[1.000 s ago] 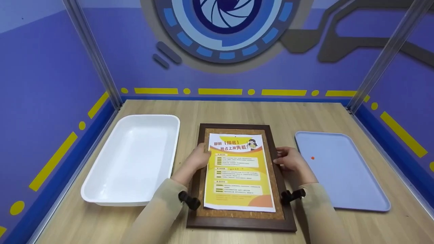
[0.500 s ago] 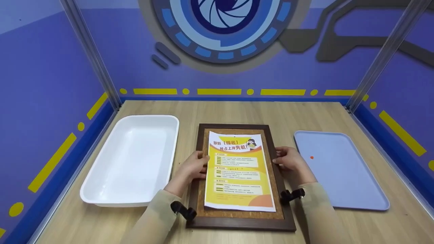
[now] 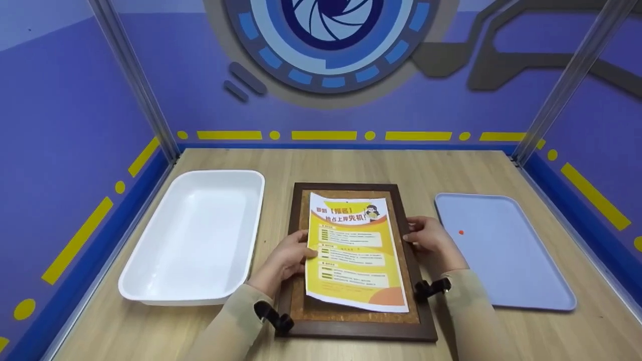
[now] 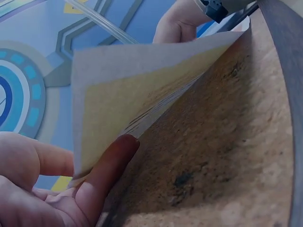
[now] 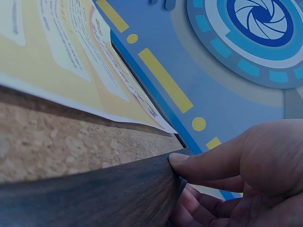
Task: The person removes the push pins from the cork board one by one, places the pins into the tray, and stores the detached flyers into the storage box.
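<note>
A yellow and white printed poster point(image 3: 353, 255) lies over a cork board point(image 3: 361, 317) with a dark brown wooden frame point(image 3: 356, 331). My left hand point(image 3: 287, 256) pinches the poster's left edge between thumb and finger. That side of the sheet is raised off the cork, and the left wrist view shows its pale underside point(image 4: 118, 71) bowed upward. With the thumb on top and fingers curled beneath, my right hand point(image 3: 430, 236) grips the right side of the frame. A small dark dot point(image 3: 346, 202) marks the poster's top middle.
To the left stands a deep white tray point(image 3: 125, 281); a flat light-blue tray point(image 3: 521, 260) is on the right, with a small orange-red piece point(image 3: 461, 232) on it. Wooden tabletop point(image 3: 351, 163) runs back to purple walls.
The left hand has slid down the left side toward me and now lifts the poster's edge, so its lower left corner rises off the cork. The right hand stays on the frame.
</note>
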Demonstrator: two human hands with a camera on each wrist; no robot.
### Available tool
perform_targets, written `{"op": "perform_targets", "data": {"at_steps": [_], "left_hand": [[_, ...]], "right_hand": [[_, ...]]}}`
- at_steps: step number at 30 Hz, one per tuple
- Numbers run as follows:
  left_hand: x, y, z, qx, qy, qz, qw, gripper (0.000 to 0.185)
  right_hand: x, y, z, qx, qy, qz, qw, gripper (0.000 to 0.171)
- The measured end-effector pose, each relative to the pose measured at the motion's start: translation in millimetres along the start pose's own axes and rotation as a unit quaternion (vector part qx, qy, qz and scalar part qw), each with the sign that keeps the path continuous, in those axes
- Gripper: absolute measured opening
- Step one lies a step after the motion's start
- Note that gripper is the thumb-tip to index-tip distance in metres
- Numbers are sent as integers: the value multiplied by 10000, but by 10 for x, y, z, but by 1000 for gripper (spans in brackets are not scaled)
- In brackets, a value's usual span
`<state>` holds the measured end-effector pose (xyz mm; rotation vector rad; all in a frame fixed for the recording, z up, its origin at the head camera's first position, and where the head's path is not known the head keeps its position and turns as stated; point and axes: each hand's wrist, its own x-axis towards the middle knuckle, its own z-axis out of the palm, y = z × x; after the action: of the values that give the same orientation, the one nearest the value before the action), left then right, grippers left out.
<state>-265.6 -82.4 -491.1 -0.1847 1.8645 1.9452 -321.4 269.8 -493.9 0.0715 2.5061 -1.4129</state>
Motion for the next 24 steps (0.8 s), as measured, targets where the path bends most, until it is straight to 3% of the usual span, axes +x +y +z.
{"op": "perform_targets", "data": {"at_steps": [11, 24], "left_hand": [[-63, 57, -35, -669, -169, 194, 9974, 65], [-250, 360, -121, -911, -169, 422, 9948, 68]], "right_hand": [[7, 11, 34, 119, 69, -61, 9999, 59], [-1, 12, 3, 113, -47, -165, 9998, 62]]}}
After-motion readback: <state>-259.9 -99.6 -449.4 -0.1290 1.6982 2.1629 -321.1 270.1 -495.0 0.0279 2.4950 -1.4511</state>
